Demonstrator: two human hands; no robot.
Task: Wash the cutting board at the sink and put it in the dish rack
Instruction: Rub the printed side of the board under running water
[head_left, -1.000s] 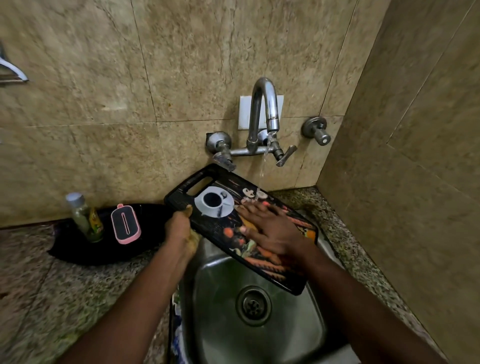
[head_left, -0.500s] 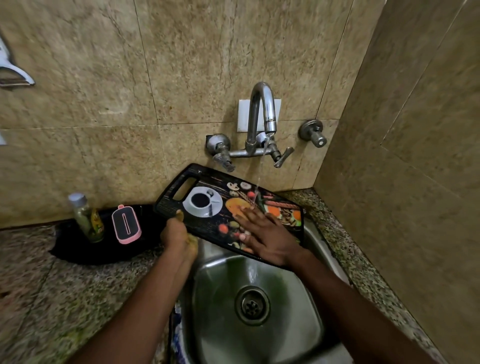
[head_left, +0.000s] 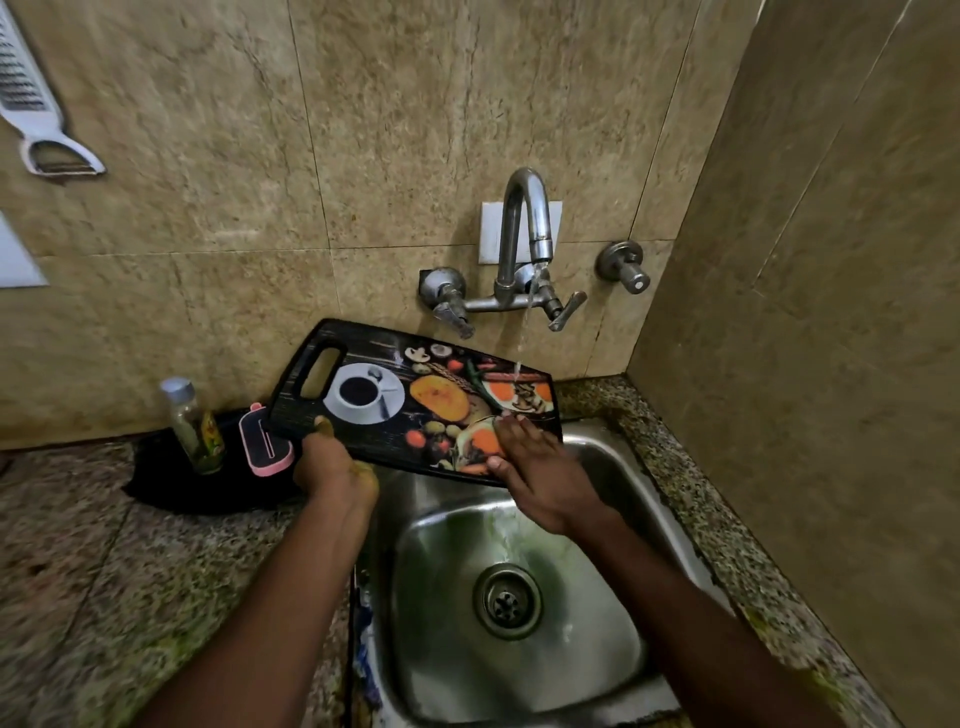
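the sink (head_left: 597, 670) takes the runoff, and the cutting board (head_left: 415, 400) is tilted over its back rim, the faucet (head_left: 524, 228) stream landing on its right end. the left hand (head_left: 332, 467) has its grip closed on the board's near edge; the right hand (head_left: 540, 467) lies flat and open, rubbing the print. judged mid-rinse; racking remains. no dish rack is in view, and the board's underside is hidden.
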